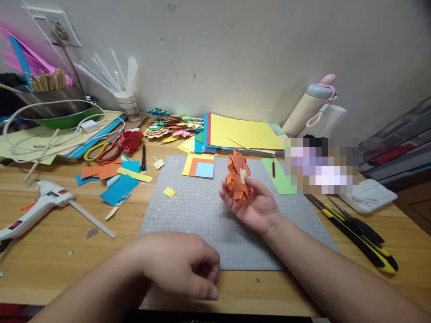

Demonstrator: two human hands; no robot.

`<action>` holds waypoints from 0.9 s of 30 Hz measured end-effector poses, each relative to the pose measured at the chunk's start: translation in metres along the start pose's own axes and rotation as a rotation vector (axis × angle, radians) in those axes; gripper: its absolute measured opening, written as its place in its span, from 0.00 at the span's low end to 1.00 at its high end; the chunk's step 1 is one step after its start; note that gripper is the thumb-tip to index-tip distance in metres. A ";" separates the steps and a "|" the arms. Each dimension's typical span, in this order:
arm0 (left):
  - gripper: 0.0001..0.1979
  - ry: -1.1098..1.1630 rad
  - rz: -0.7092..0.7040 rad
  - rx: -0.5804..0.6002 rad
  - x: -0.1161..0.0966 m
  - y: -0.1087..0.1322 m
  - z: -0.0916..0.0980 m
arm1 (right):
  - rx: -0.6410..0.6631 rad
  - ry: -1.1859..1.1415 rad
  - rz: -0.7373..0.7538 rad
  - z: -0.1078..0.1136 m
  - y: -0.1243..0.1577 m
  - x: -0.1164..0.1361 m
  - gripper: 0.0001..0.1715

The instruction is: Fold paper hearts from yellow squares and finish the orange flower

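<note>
My right hand (253, 205) holds an orange folded-paper piece (238, 179) with several puffed folds, raised over the grey cutting mat (188, 220). A small pale yellow paper scrap (243, 176) lies against its front, by my thumb tip. Loosely curled, my left hand (183, 265) is at the mat's near edge; nothing shows in its fingers, though its palm is hidden. Behind them on the mat lie layered yellow, orange and light-blue paper squares (204, 170). A small yellow square (169, 192) sits to the left, and a green paper strip (282, 179) to the right.
At left are a white glue gun (50, 202), blue and orange paper scraps (119, 189), scissors (101, 151) and a red paper flower (131, 140). Coloured sheets (245, 130) and a bottle (310, 107) stand at the back. A yellow-black utility knife (360, 240) lies right.
</note>
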State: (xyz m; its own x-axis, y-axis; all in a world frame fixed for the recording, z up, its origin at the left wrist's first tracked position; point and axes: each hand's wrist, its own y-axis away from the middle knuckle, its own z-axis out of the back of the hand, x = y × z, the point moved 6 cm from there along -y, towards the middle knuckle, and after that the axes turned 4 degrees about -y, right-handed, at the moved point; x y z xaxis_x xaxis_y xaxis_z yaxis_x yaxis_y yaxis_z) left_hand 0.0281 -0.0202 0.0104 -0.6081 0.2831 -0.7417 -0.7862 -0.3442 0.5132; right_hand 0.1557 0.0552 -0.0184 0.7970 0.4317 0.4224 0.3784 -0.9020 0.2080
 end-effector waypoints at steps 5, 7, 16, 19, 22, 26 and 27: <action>0.08 -0.124 0.036 -0.039 0.001 -0.002 -0.003 | 0.000 0.011 -0.041 -0.004 0.002 -0.006 0.14; 0.09 -0.163 0.012 -0.053 0.000 -0.003 -0.003 | 0.051 0.000 -0.103 -0.010 0.006 -0.012 0.15; 0.17 -0.145 -0.332 -0.204 -0.029 -0.007 -0.009 | 0.106 0.097 -0.500 -0.009 0.018 -0.054 0.22; 0.18 -0.061 -0.509 -0.239 -0.044 0.000 -0.003 | -0.118 0.082 -0.239 0.005 0.004 -0.038 0.17; 0.15 0.095 -0.511 -0.315 -0.042 0.006 0.010 | -0.267 0.086 0.220 0.014 -0.004 -0.001 0.17; 0.10 0.518 -0.327 -0.990 0.000 0.026 0.052 | -0.332 0.124 0.393 0.020 -0.005 0.021 0.17; 0.09 0.607 -0.268 -1.206 0.013 0.035 0.060 | -0.334 0.138 0.397 0.021 -0.004 0.023 0.17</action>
State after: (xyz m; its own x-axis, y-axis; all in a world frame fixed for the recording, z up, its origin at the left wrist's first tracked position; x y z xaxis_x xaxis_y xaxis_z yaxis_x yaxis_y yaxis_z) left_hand -0.0142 0.0250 0.0448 -0.0665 0.1388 -0.9881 -0.0995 -0.9863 -0.1319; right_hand 0.1824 0.0690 -0.0282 0.7708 0.0745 0.6327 -0.1279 -0.9548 0.2682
